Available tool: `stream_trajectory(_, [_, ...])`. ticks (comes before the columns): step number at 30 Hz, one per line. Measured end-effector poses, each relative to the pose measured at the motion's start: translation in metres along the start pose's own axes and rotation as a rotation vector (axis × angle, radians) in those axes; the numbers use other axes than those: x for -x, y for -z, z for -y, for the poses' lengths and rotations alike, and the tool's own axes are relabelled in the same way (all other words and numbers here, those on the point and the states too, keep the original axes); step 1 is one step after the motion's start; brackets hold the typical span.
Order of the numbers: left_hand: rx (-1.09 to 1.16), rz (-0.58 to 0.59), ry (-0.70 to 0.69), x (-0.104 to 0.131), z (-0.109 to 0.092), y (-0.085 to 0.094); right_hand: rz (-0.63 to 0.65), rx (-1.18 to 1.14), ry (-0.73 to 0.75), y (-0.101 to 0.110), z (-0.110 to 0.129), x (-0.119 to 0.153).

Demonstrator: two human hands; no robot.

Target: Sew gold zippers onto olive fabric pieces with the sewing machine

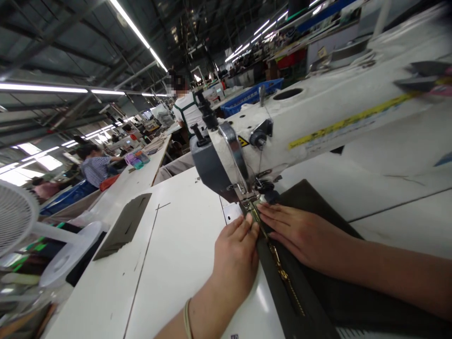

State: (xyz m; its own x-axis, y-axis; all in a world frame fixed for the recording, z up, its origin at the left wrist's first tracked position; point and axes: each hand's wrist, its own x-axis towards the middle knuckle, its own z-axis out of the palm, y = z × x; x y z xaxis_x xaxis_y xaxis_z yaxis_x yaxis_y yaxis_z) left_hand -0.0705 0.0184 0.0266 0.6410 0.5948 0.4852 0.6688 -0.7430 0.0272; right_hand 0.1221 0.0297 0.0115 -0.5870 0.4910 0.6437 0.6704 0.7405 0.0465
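A dark olive fabric piece (318, 292) lies under the head of a white sewing machine (247, 155). Along it runs a gold-toothed zipper (277, 259) with a gold pull, its far end at the presser foot (249, 197). My left hand (236, 249) has its fingers bent together at the zipper's left edge, close to the foot; the thumb is mostly hidden. On the right side of the zipper, my right hand (296, 230) lies flat on the fabric with its fingers stretched toward the foot. The needle tip cannot be made out.
Several stacked dark fabric pieces (123, 226) lie on the white table (180, 240) at left. A white fan (17, 216) stands beyond the table's left edge. Scissors (420, 77) rest on the machine arm. Co-workers sit farther back, near a blue crate (250, 96).
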Motion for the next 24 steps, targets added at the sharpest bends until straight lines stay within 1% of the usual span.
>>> stream_trajectory(4, [-0.1, -0.001, 0.009, -0.0027, -0.005, 0.0007, -0.012, 0.024, 0.012, -0.0001, 0.0029, -0.0016])
stream_trajectory(8, [-0.07, -0.038, 0.003, -0.0033, -0.0054, 0.0013, -0.024, 0.088, 0.017, -0.0025, 0.006, -0.0015])
stream_trajectory(16, [-0.031, 0.081, -0.074, -0.0082, -0.0026, 0.0062, -0.004, 0.053, 0.029, -0.0013, 0.0054, -0.0016])
stream_trajectory(19, [-0.007, 0.101, -0.068, -0.0087, -0.0022, 0.0064, -0.018, 0.047, 0.031, -0.0005, 0.0047, -0.0024])
stream_trajectory(24, [0.033, 0.101, -0.062, -0.0083, -0.0015, 0.0059, -0.03, 0.074, 0.033, -0.0013, 0.0052, -0.002])
